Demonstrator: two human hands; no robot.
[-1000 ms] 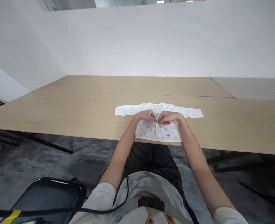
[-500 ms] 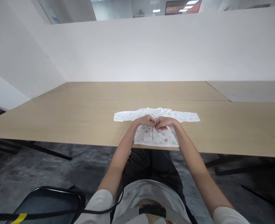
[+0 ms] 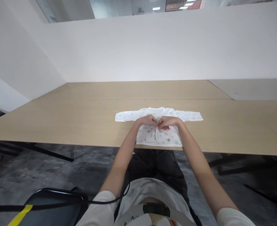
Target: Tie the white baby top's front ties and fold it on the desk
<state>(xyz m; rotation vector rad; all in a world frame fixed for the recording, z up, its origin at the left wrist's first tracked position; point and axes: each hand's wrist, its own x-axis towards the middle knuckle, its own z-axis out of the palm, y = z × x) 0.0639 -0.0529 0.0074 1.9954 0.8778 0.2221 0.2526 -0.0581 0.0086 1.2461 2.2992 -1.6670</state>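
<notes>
A small white baby shirt [image 3: 168,138] with a faint printed pattern lies spread on the table, its sleeves stretched out to both sides and its hem near the front edge. Over its middle, my left hand [image 3: 149,120] pinches the front opening with bent fingers. My right hand [image 3: 167,121] meets it there, fingers closed on the cloth from the other side. The fingertips of both hands touch or nearly touch at the centre line. Whatever small part they grip between them is hidden.
The light wood table [image 3: 70,122] runs wide to both sides, with a white wall [image 3: 133,50] behind it. A black chair [image 3: 55,201] stands at the lower left, and a black cable [image 3: 100,202] with yellow tape crosses in front of it.
The view has shifted slightly. Both hands stay at the middle of the shirt in nearly the same pinch, and the shirt lies as before.
</notes>
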